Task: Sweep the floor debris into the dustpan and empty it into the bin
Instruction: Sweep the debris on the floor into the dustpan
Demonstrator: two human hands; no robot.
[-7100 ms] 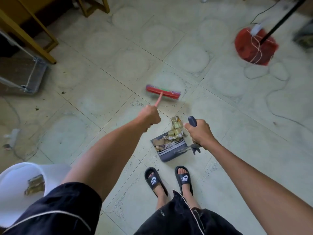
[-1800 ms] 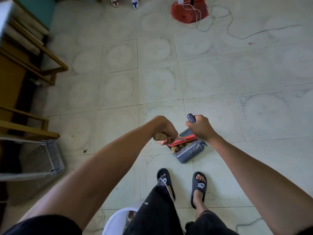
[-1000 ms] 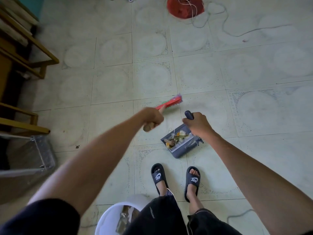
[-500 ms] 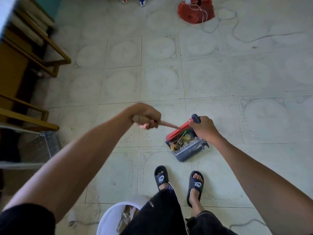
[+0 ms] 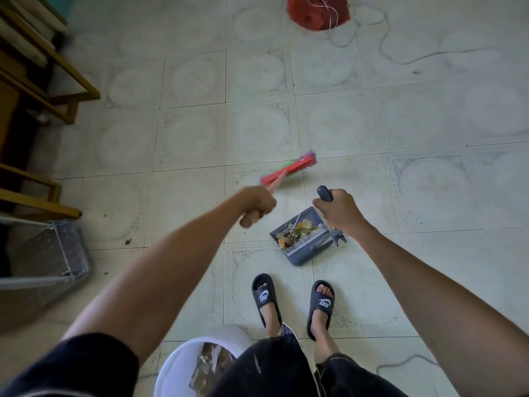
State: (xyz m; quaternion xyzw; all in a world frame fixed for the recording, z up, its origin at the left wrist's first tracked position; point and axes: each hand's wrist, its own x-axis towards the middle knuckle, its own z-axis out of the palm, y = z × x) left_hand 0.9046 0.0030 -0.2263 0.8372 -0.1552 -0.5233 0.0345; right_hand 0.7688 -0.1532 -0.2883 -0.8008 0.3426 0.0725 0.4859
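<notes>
My left hand (image 5: 255, 202) grips the wooden handle of a broom whose red head (image 5: 289, 171) with coloured bristles hovers over the tiled floor, beyond the dustpan. My right hand (image 5: 336, 209) grips the dark upright handle of the grey dustpan (image 5: 305, 239), which rests on the floor in front of my feet. Scraps of foil, paper and yellowish debris (image 5: 294, 232) lie inside the pan against its comb edge. A white bin (image 5: 183, 365) with some rubbish in it stands at the bottom, beside my left leg.
Wooden furniture legs (image 5: 57, 90) and a wire-mesh rack (image 5: 57, 253) stand along the left. A red round base (image 5: 317, 10) with a white cord (image 5: 400, 57) trailing over the floor sits at the top. My feet in black slides (image 5: 294, 302) stand just behind the dustpan.
Half a second ago the broom head was at the dustpan's mouth; my left hand has swung it forward and away from the pan. The dustpan and my right hand stayed in place.
</notes>
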